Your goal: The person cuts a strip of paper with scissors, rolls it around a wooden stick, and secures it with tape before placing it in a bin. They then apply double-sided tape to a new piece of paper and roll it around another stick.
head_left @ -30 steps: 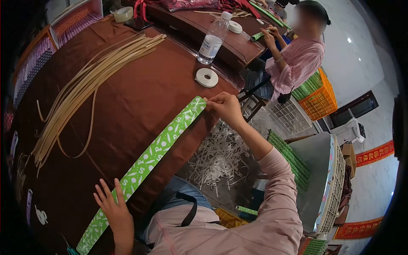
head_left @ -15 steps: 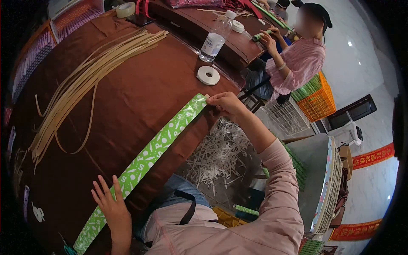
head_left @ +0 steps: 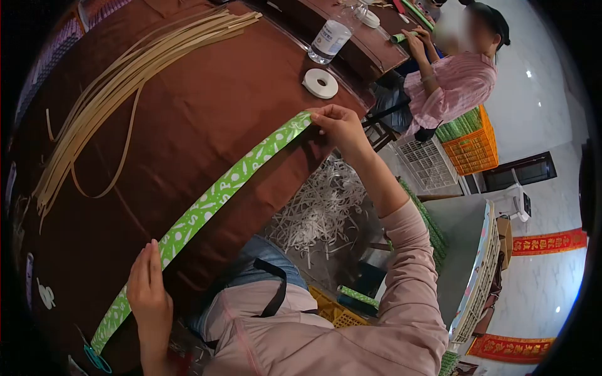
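A long, glossy green paper strip (head_left: 216, 194) with a white printed pattern runs diagonally along the near edge of the brown-covered table (head_left: 207, 88). Its far end is pinched between the thumb and fingers of my right hand (head_left: 342, 128). Lower down, my left hand (head_left: 149, 297) lies across the strip with its fingers pressed together; its thumb is hidden. Teal-handled scissors (head_left: 97, 360) lie by the strip's lower end. Beyond my right hand sits a roll of white tape (head_left: 320, 83).
Thin tan strips (head_left: 119, 75) lie in a bundle at the left. A plastic bottle (head_left: 329, 41) stands at the back. Shredded white paper (head_left: 320, 210) covers the floor below. A co-worker (head_left: 454, 81) sits near an orange crate (head_left: 473, 147), holding a green roll.
My left hand's fingers, spread before, are now together. The green strip looks narrower and more curved. My right hand still pinches its end, and the view has shifted.
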The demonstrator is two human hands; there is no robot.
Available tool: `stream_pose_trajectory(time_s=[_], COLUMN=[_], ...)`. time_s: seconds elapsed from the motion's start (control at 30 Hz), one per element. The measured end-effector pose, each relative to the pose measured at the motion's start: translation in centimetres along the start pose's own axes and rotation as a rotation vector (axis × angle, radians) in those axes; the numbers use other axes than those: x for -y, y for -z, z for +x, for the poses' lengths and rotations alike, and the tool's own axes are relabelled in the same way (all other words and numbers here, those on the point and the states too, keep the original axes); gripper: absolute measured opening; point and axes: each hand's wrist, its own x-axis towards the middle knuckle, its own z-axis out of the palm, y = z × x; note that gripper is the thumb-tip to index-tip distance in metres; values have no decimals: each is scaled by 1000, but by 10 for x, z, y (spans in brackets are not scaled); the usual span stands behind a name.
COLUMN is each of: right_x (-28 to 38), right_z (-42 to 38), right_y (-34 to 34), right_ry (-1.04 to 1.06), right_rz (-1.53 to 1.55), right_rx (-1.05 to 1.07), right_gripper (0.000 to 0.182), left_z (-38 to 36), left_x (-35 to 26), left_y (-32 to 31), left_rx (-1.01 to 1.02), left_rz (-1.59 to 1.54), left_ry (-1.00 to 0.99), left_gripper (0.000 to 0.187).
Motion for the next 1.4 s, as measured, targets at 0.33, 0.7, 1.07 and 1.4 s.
stream_pose_trajectory(time_s=[0.33, 0.7, 1.07, 1.4], right_x=[1, 12, -1, -9], right_z=[-23, -46, -45, -44], right_y=[-4, -7, -4, -4], right_ry=[-163, -252, -219, -221], right_rz=[67, 65, 170, 276], right_rx=[20, -10, -7, -20], right_gripper=[9, 8, 8, 9], left_z=[-19, -29, -42, -46], left_x=[2, 3, 4, 2], left_y=[12, 22, -1, -13], left_rx=[74, 154, 22, -4], left_rz=[-143, -110, 9, 116], left_ry=[116, 138, 127, 79], left_gripper=[58, 55, 53, 53])
